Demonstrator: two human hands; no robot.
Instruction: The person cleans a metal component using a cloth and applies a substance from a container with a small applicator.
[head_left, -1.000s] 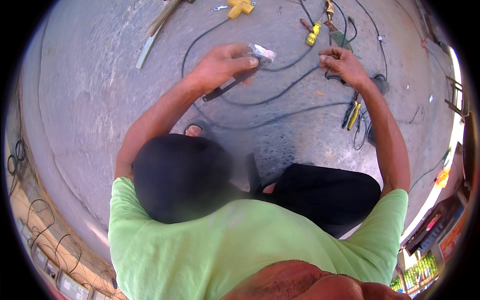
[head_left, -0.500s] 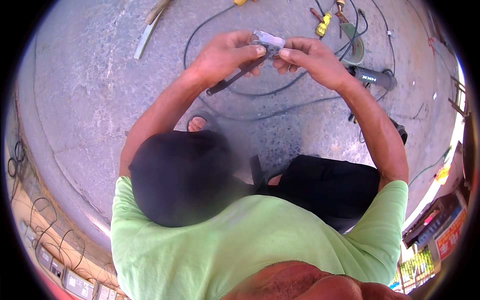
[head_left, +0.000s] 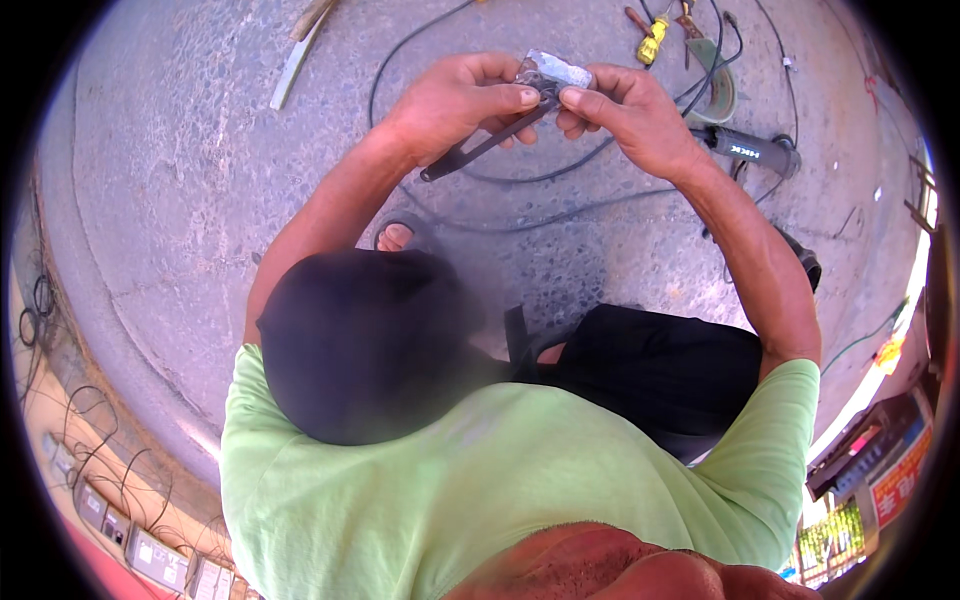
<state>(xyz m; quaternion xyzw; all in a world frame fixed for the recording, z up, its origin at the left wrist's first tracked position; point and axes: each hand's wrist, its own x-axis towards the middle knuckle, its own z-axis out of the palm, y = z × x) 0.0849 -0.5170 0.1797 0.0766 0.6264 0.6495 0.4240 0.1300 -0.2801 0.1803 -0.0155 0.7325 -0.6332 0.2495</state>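
Observation:
My left hand [head_left: 455,115] is closed round a dark metal arm [head_left: 470,150] that slants down to the left, with a small silvery, crumpled-looking piece [head_left: 560,68] at its upper end. My right hand [head_left: 630,120] pinches that same upper end, thumb pointing toward my left thumb. The small parts between my fingertips are partly hidden. A dark cylindrical power tool [head_left: 740,145] lies beside my right wrist, and black cable [head_left: 530,178] loops on the concrete below my hands.
Behind my right hand lie a yellow tool [head_left: 652,45] and a pale green curved object [head_left: 720,95]. A long pale strip [head_left: 295,65] is at upper left. My sandaled foot [head_left: 395,238] is below my hands. Tangled wires and boxes [head_left: 160,560] line the left edge.
My right hand has moved left from near the cables and taken hold of the piece in my left hand. Both hands have since shifted slightly up and right in the view.

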